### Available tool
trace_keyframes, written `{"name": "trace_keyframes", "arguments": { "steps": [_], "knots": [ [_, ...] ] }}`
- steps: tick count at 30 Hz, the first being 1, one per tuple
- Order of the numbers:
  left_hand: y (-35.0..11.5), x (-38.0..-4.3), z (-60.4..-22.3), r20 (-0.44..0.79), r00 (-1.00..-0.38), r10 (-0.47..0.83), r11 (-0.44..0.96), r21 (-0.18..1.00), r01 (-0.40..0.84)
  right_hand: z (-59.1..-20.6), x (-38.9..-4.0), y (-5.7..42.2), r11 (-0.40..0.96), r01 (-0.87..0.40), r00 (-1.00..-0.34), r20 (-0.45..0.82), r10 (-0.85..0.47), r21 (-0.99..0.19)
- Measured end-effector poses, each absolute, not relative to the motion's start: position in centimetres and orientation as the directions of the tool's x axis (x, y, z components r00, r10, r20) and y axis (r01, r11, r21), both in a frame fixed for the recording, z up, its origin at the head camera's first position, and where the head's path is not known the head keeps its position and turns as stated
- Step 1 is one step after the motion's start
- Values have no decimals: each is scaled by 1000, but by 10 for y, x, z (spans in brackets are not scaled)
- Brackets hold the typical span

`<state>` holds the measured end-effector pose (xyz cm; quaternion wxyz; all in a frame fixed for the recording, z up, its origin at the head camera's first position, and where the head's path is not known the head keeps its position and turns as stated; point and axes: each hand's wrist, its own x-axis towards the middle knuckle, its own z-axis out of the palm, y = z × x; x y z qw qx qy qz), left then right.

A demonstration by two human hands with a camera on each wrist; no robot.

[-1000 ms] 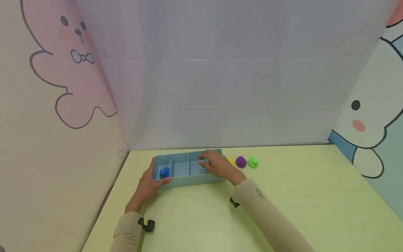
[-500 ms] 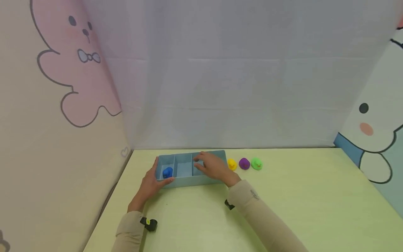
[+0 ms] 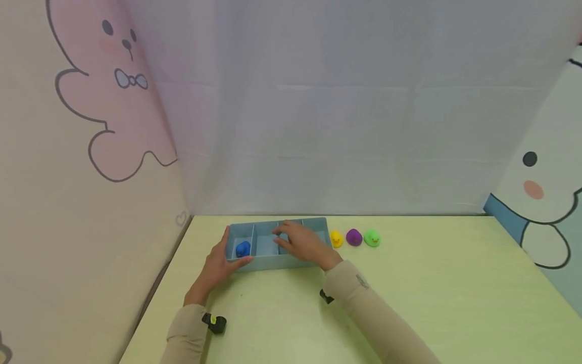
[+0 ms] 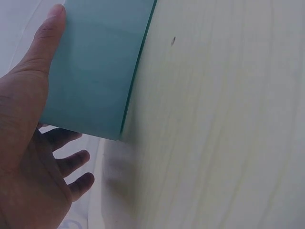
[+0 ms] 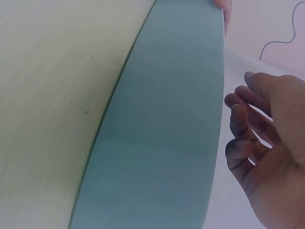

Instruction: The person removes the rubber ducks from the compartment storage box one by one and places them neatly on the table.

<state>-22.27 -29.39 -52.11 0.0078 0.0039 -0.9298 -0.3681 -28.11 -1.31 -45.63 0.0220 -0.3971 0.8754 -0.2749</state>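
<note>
A blue-grey divided box (image 3: 267, 262) lies along the back of the table, split into several compartments in a row. My left hand (image 3: 215, 268) holds its left end, thumb along the front wall and fingers around the side. In the leftmost compartment sits a blue rubber duck (image 3: 243, 248). My right hand (image 3: 303, 243) hovers over the middle of the box, its fingers loosely bent and apart from the thumb. The right wrist view shows nothing between the fingers (image 5: 239, 119), and part of the box is hidden behind this hand.
Right of the box, a yellow rubber duck (image 3: 336, 239), a purple duck (image 3: 354, 237) and a green duck (image 3: 372, 238) stand in a row on the pale table (image 3: 432, 283). A grey-white curtain (image 3: 345, 126) hangs behind. At left rises a wall (image 3: 91, 263) with cartoon figures.
My right hand has moved left across the box, uncovering the right compartment and the yellow duck. My left hand keeps its place on the box, and the view has shifted slightly.
</note>
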Motion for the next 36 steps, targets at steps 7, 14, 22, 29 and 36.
{"name": "trace_keyframes", "arguments": {
  "steps": [7, 14, 22, 29, 36],
  "knots": [
    [-296, -222, -516, -7, -1000, 2, 754, 656, -3, -452, -280, -20, 540, -675, -684, 151, -713, -503],
    [-301, -223, -508, -19, -1000, 19, 755, 656, 2, -449, -280, -27, 543, -689, -675, 152, -722, -481],
    [-308, -240, -507, -10, -995, 94, 740, 669, 63, -447, -283, -30, 552, -696, -673, 148, -725, -459],
    [-309, -244, -512, -49, -991, 120, 702, 710, 50, -446, -284, -36, 553, -699, -666, 131, -735, -453],
    [-309, -247, -515, -68, -990, 127, 681, 732, 37, -446, -287, -48, 526, -699, -650, 123, -750, -484]
  ]
}}
